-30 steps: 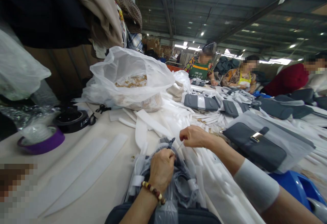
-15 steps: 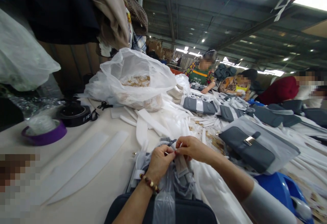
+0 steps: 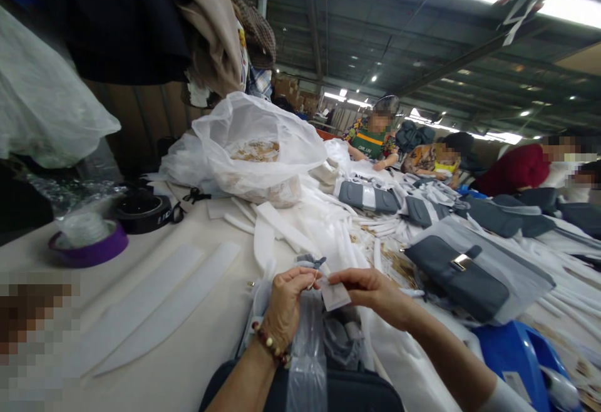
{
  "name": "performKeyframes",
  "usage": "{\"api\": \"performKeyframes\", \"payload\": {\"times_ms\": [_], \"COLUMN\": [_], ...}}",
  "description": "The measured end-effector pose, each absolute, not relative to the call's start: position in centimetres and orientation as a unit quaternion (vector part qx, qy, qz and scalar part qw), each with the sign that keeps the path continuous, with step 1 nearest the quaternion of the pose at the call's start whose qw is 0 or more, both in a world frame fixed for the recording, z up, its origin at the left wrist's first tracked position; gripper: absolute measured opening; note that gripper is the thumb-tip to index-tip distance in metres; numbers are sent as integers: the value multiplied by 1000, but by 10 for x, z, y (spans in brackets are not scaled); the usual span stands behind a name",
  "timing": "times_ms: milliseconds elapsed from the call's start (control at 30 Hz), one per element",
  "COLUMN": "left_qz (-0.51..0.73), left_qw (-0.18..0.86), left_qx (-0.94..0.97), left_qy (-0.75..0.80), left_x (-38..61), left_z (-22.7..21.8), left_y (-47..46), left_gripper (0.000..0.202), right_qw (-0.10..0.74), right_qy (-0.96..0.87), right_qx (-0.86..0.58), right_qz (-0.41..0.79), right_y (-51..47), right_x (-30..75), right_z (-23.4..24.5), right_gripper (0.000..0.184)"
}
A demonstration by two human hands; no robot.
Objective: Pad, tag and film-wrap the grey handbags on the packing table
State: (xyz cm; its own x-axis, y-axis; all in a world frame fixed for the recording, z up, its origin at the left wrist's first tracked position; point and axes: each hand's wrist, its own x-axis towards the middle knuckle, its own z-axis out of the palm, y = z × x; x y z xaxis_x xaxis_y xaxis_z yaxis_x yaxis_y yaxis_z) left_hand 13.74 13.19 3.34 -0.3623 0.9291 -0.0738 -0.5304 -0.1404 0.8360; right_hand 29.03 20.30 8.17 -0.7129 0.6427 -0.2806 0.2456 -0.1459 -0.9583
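Observation:
Directly in front of me lies a dark grey bag (image 3: 357, 390) with clear plastic film (image 3: 306, 355) wrapped over its middle. Above it, my left hand (image 3: 290, 299) pinches a thin pale string (image 3: 315, 278) between thumb and fingers; a beaded bracelet sits on that wrist. My right hand (image 3: 375, 293) is closed on the edge of a small white hang tag (image 3: 335, 295), close to the left fingertips. Plastic-wrapped grey strap parts (image 3: 345, 337) lie beneath the hands, partly covered by them.
White foam strips (image 3: 173, 312) lie to the left, near a purple tape roll (image 3: 89, 250) and a black roll (image 3: 143, 211). An open plastic bag (image 3: 258, 149) stands behind. To the right are a wrapped grey bag (image 3: 457, 268) and a blue container (image 3: 521, 362). Co-workers (image 3: 370, 143) sit farther back.
My right hand has shifted slightly right and down, turning the white tag out flat into view. The left hand has drawn a little to the left, its fingers still pinched.

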Motion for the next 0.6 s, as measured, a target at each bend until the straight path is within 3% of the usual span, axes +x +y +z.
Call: {"api": "performKeyframes", "payload": {"times_ms": [67, 267, 600], "left_qz": [723, 736, 728], "left_qw": [518, 545, 546], "left_qx": [227, 169, 195], "left_qy": [395, 364, 366], "left_x": [137, 132, 138], "left_z": [35, 37, 31], "left_y": [131, 130, 128], "left_gripper": [13, 22, 24], "right_qw": [170, 197, 216], "right_qy": [-673, -734, -818], "right_qx": [-368, -403, -416], "right_qz": [618, 510, 332], "right_y": [202, 199, 180], "right_x": [289, 281, 266], "right_z": [78, 68, 70], "right_gripper": [27, 39, 34]}}
